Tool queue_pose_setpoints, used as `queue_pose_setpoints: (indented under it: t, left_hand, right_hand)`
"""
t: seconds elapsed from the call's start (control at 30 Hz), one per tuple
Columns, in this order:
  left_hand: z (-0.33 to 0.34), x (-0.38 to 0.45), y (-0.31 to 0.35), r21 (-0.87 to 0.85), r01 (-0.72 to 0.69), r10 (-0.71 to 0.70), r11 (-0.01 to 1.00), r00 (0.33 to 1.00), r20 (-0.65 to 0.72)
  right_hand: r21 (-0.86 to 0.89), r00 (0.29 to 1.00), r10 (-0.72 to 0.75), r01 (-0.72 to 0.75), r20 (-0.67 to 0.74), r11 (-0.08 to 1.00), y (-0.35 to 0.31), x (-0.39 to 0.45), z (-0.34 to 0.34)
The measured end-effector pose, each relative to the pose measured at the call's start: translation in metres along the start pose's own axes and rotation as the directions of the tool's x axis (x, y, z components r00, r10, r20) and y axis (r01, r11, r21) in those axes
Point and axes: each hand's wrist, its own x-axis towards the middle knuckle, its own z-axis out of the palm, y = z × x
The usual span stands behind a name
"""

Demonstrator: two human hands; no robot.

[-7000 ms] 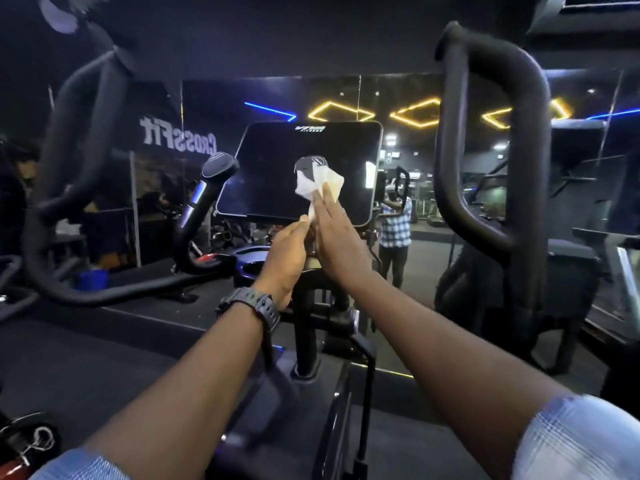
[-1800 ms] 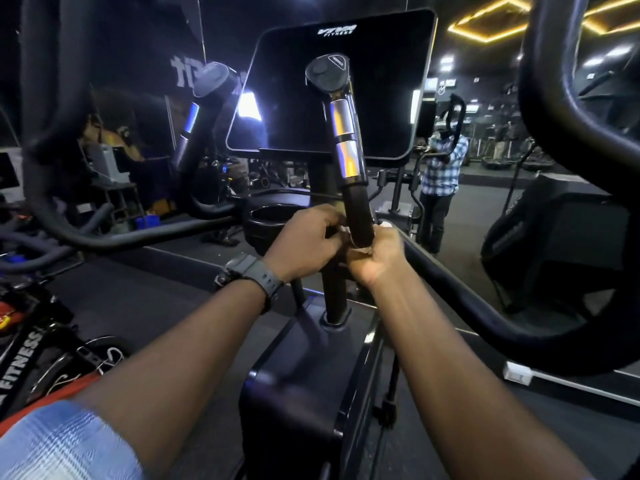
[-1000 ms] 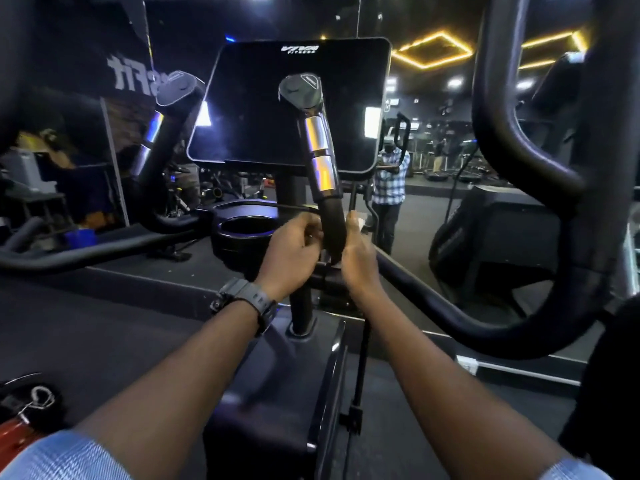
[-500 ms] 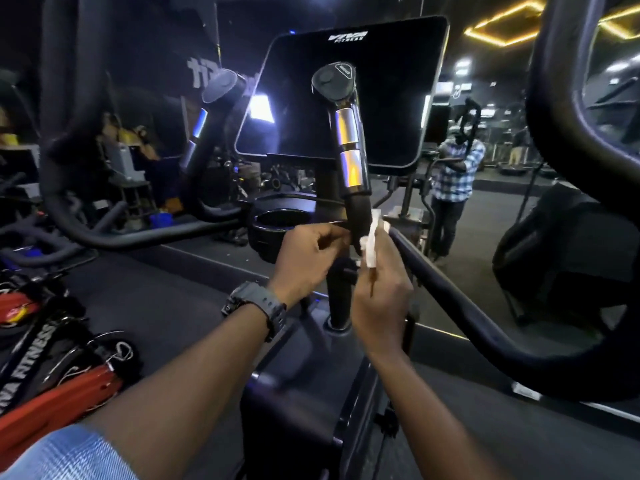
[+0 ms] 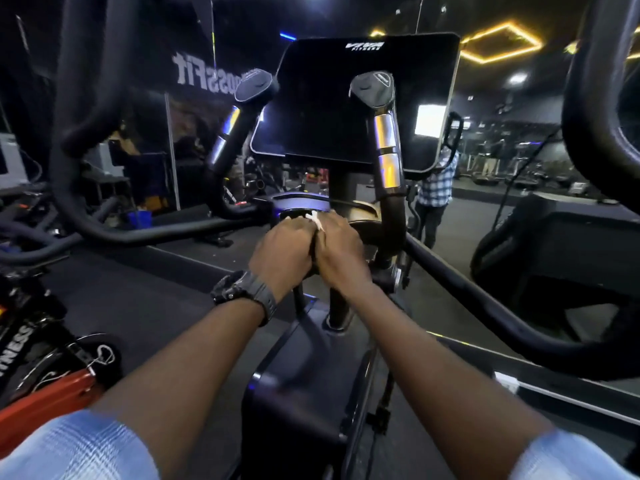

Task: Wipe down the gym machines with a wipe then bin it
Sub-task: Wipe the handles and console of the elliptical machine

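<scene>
The big black gym machine [image 5: 353, 109] stood in front of you. Your left hand [image 5: 282, 249] and right hand [image 5: 341, 249] were pressed together below its dark screen, fingers curled around the wipe [image 5: 317, 220]. Only a small, white, crumpled bit stuck out between them.

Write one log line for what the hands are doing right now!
left hand: holds wipe | right hand: holds same wipe, touching left | place: in front of right handle, below screen | binned: not yet

Left hand [image 5: 282, 249] and right hand [image 5: 341, 247] together pinch a white wipe [image 5: 316, 217] below the console [image 5: 325, 109].
</scene>
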Motion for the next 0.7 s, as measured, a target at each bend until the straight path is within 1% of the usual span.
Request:
queue_pose_setpoints:
  t: [0.07, 0.13, 0.2, 0.27, 0.33, 0.37, 0.4, 0.47, 0.5, 0.53, 0.6, 0.63, 0.7]
  left_hand:
    - [0.003, -0.004, -0.012, -0.02, -0.003, 0.004, 1.0, 0.999, 0.044]
    - [0.003, -0.005, -0.021, -0.038, -0.012, 0.015, 0.999, 0.997, 0.08]
    - [-0.001, -0.003, -0.024, -0.04, -0.014, 0.018, 0.999, 0.994, 0.109]
    - [-0.004, 0.002, -0.027, -0.025, -0.02, 0.023, 0.999, 0.992, 0.126]
    - [-0.004, 0.005, -0.03, 0.0, -0.008, 0.008, 1.0, 0.991, 0.13]
    - [-0.004, 0.007, -0.031, 0.02, -0.002, -0.001, 1.0, 0.992, 0.126]
    - [-0.003, 0.007, -0.031, 0.04, 0.002, -0.006, 0.999, 0.993, 0.117]
    - [0.0, 0.009, -0.033, 0.067, -0.003, -0.003, 0.998, 0.996, 0.084]
    - [0.001, 0.01, -0.035, 0.073, -0.005, 0.0, 0.997, 0.997, 0.076]
    - [0.003, 0.011, -0.037, 0.064, -0.006, 0.001, 0.998, 0.997, 0.073]
    - [0.003, 0.014, -0.043, 0.027, 0.007, -0.009, 1.0, 0.997, 0.074]
    - [0.003, 0.016, -0.044, 0.013, 0.02, -0.021, 1.0, 0.997, 0.076]
    - [0.004, 0.016, -0.045, 0.0, 0.041, -0.041, 0.999, 0.996, 0.079]
  right_hand:
    - [-0.051, 0.997, -0.007, 0.011, 0.072, 0.999, -0.007, 0.004, -0.005]
    - [-0.125, 0.995, 0.052, -0.042, 0.085, 0.991, -0.005, 0.01, -0.01]
    - [-0.197, 0.982, 0.184, -0.173, 0.039, 0.965, 0.0, 0.02, -0.016]
    - [-0.206, 0.947, 0.323, -0.315, 0.005, 0.927, 0.006, 0.032, -0.016]
    - [-0.181, 0.927, 0.375, -0.374, -0.032, 0.91, 0.007, 0.038, -0.012]
    - [-0.171, 0.927, 0.371, -0.374, -0.05, 0.912, 0.006, 0.038, -0.008]
    - [-0.161, 0.944, 0.325, -0.329, -0.05, 0.93, 0.004, 0.035, -0.004]
    - [-0.135, 0.982, 0.189, -0.188, -0.008, 0.973, -0.003, 0.023, 0.002]
    - [-0.116, 0.99, 0.142, -0.142, -0.007, 0.983, -0.003, 0.017, 0.003]
    - [-0.102, 0.99, 0.138, -0.142, -0.042, 0.985, 0.0, 0.016, 0.002]
    - [-0.116, 0.96, 0.222, -0.243, -0.17, 0.963, 0.01, 0.023, -0.001]
    - [-0.125, 0.94, 0.268, -0.299, -0.212, 0.946, 0.015, 0.029, -0.002]
    - [-0.135, 0.918, 0.316, -0.354, -0.241, 0.926, 0.018, 0.036, 0.001]
